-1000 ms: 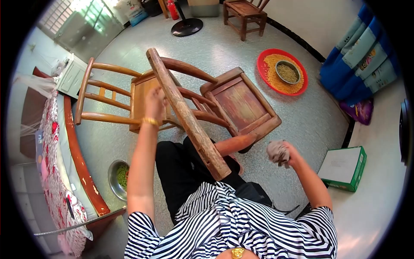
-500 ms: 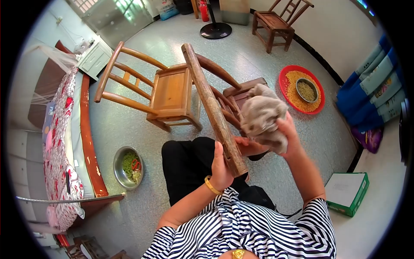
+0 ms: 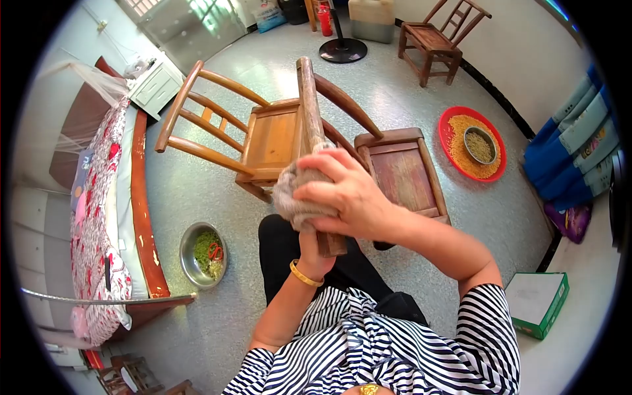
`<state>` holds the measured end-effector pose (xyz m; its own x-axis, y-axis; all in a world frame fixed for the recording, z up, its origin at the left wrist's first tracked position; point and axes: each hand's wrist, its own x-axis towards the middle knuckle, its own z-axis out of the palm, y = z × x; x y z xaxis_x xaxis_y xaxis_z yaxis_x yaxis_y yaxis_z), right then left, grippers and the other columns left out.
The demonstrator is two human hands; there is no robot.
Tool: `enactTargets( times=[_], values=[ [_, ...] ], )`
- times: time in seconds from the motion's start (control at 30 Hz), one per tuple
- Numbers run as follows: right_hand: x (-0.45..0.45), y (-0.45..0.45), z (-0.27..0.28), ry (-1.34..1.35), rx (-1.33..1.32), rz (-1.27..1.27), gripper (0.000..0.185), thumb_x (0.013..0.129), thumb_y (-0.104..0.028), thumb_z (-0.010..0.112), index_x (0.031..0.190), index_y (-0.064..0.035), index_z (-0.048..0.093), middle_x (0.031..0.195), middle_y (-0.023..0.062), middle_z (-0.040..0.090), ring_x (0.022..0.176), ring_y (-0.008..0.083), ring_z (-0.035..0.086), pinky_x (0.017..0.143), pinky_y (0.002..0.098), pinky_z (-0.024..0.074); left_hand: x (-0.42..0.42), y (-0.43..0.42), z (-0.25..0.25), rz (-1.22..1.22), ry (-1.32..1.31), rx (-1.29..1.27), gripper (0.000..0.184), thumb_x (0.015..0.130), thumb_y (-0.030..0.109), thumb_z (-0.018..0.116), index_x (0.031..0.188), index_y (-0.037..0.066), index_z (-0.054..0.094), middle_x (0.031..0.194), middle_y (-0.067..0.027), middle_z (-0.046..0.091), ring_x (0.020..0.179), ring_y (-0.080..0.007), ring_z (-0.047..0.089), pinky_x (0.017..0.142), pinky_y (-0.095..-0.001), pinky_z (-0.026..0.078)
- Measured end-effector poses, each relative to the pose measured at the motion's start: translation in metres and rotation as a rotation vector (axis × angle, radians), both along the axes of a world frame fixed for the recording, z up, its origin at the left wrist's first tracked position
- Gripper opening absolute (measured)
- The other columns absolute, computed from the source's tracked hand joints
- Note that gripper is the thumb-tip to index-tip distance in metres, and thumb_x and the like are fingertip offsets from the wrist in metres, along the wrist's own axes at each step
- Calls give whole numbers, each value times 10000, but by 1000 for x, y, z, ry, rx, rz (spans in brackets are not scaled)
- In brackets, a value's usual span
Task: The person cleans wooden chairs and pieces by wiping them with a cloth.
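Before me a dark wooden chair [image 3: 403,172] has its thick top rail [image 3: 307,99] close to my body. My right hand [image 3: 349,197] presses a crumpled grey-beige cloth [image 3: 299,194] around the lower part of that rail. Below the cloth, my left hand [image 3: 315,253], with a yellow bracelet at the wrist, is against the rail's near end; its fingers are mostly hidden by the cloth and wood. A lighter wooden chair [image 3: 273,141] stands just to the left, partly behind the rail.
A metal bowl of greens [image 3: 186,257] is on the floor at left, near a bed [image 3: 99,217]. At right are a red tray [image 3: 443,141] of yellow grains holding a small bowl, and a green-sided box [image 3: 555,306]. Farther back stand a black round base [image 3: 342,50] and another chair [image 3: 431,38].
My right hand has brought the cloth leftward from beside the chair onto the rail. My left hand is now lower, partly covered by the cloth. The whole view has shifted slightly.
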<state>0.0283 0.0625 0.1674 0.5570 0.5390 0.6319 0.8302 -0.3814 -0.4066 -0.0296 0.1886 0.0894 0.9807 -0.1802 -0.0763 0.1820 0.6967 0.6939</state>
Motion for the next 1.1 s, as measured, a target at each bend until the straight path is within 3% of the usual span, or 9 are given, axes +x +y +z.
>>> enactTargets(
  times=[0.03,0.07,0.13,0.3,0.57,0.87,1.0,1.03,1.1],
  values=[
    [8,6,3,25,1,-28,365,584,-194,726,925,-131,613,1142,109,493,1076,333,447,917,420,394,0,3,2,43,145,107,591,890,523,390,1303,101,376,1128,-76,536,1106,-212,492,977,-356,357],
    [19,12,0,2,2,-58,344,586,-189,720,908,-131,612,1133,109,499,1078,335,447,916,420,395,2,4,6,51,144,110,591,890,523,390,1303,101,376,1128,-76,536,1106,-212,492,977,-356,357],
    [43,24,-3,-15,22,-112,290,593,-186,704,862,-131,612,1110,105,513,1075,339,450,905,422,403,7,2,14,-135,-49,-19,579,900,486,386,1236,16,424,949,-126,574,1002,-247,535,955,-373,364],
    [99,48,-10,-35,-73,-243,287,611,-211,703,884,-143,649,1086,82,548,1055,310,474,862,404,432,-1,11,20,-73,-62,52,518,929,368,345,1288,-7,346,934,-157,559,1011,-273,513,967,-404,340],
    [170,78,0,2,-327,-451,281,683,-260,668,934,-138,636,1080,69,551,1048,310,482,781,418,472,-12,19,15,-92,-136,82,598,948,435,266,1363,6,241,899,-165,552,990,-271,506,930,-368,342],
    [222,89,8,-72,-317,-661,203,762,-232,632,934,-134,680,1045,121,568,1055,306,502,803,418,467,-29,7,18,-94,-152,87,665,942,501,234,1370,-6,206,914,-170,555,975,-249,512,960,-382,331],
    [227,80,9,-143,-316,-732,204,772,-215,623,954,-145,679,1072,122,555,1070,306,497,798,408,484,-28,-4,24,-111,-70,63,659,948,495,219,1367,-14,206,915,-156,556,968,-242,517,960,-380,338],
    [225,80,10,-49,-311,-755,204,778,-208,615,963,-150,678,1090,121,546,1078,311,490,802,406,484,-28,-4,24,-112,-72,60,659,948,495,219,1367,-14,206,915,-156,556,968,-242,517,960,-380,338],
    [218,79,12,41,-364,-749,216,789,-192,601,991,-163,672,1124,112,526,1091,320,474,828,412,475,-28,-3,21,-154,-146,-1,472,959,461,273,1202,66,359,986,-110,527,966,-160,490,882,-283,365]
  ],
)
